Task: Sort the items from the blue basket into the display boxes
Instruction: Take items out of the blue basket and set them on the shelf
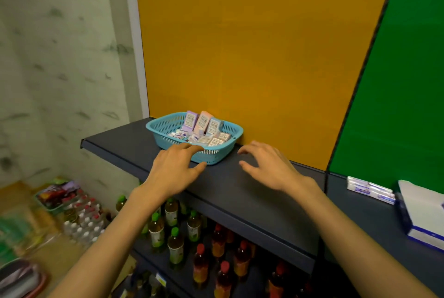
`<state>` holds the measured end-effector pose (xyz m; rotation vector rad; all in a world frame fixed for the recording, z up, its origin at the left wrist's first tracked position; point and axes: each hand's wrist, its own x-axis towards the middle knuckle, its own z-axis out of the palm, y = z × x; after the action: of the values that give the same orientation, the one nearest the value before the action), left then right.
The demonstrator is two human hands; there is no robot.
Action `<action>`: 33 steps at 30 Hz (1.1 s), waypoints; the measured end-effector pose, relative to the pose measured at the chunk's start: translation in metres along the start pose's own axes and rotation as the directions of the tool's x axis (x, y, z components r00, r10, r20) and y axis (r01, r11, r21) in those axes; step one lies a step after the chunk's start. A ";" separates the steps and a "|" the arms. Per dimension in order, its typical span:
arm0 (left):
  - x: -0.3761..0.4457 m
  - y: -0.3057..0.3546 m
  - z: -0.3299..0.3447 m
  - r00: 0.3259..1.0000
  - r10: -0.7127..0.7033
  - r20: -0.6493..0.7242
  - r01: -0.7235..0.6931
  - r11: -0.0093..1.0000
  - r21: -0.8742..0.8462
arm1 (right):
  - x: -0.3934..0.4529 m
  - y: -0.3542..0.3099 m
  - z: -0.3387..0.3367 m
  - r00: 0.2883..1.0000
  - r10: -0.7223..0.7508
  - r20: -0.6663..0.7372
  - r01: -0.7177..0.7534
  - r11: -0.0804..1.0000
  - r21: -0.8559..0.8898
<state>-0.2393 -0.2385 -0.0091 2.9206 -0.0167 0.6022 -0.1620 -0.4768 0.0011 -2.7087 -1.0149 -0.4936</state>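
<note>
A blue slotted basket (165, 127) stands on the dark shelf (240, 189) against the orange back panel. It holds several small purple, pink and blue boxes (203, 124), some upright, some lying flat. My left hand (175, 168) is at the basket's near rim with fingers spread, fingertips over the rim and thumb by the front corner. My right hand (269, 165) hovers over the shelf just right of the basket, fingers spread and holding nothing. A white and blue display box (422, 213) sits at the far right.
Two flat white packets (370, 192) lie on the shelf before the green panel. Bottles with green caps (175, 245) and red caps (221, 245) fill the lower shelf. More goods and bottles (79, 216) sit on the floor at left.
</note>
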 end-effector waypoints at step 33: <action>0.278 -0.227 0.096 0.836 0.243 0.492 -0.233 0.969 -0.083 | 0.252 -0.003 0.114 0.984 0.160 0.084 -0.159 0.987 -0.014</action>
<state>0.0637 -0.0235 -0.0214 2.9853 -0.4520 -0.1482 0.0415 -0.2889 -0.0086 -2.8092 -0.8075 -0.3566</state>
